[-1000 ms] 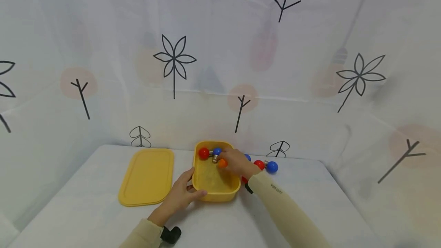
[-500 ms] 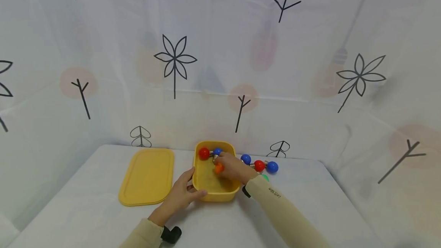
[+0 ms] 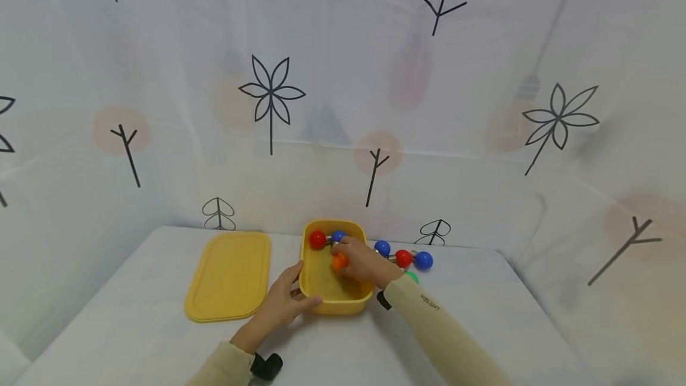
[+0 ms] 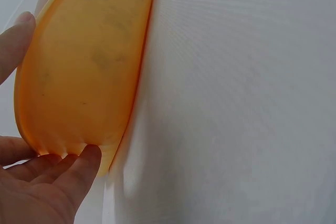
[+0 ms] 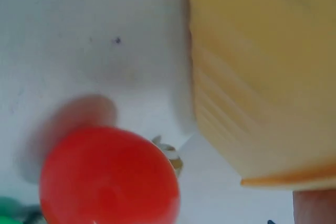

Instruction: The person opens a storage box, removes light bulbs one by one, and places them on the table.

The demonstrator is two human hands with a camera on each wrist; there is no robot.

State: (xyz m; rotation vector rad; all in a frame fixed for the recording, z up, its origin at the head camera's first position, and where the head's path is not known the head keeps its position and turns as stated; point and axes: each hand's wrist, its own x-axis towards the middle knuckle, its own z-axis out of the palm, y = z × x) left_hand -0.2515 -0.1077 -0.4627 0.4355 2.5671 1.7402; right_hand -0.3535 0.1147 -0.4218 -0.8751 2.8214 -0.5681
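My left hand (image 3: 281, 302) holds the near left corner of a yellow plastic box (image 3: 336, 307). Its fingers lie against the left wall and its thumb against the near side. The left wrist view shows these fingertips (image 4: 92, 153) on the box wall. Inside the box, my right hand (image 3: 364, 262) pinches an orange light bulb (image 3: 339, 261) low over the bottom; fingers hide part of it. A red bulb (image 3: 317, 239) and a blue bulb (image 3: 338, 236) lie at the far end of the box. The right wrist view does not show the right fingers' grip.
Right of the box lie blue bulbs (image 3: 423, 260), a red bulb (image 3: 403, 258) and a partly covered green bulb (image 3: 411, 277). Another red bulb (image 5: 110, 179) lies close by the box wall in the right wrist view. A yellow lid (image 3: 229, 276) lies flat at left.
My right hand has shifted slightly left and nearer inside the box with the orange bulb. A green bulb now shows beside the right sleeve. The left hand stays put.
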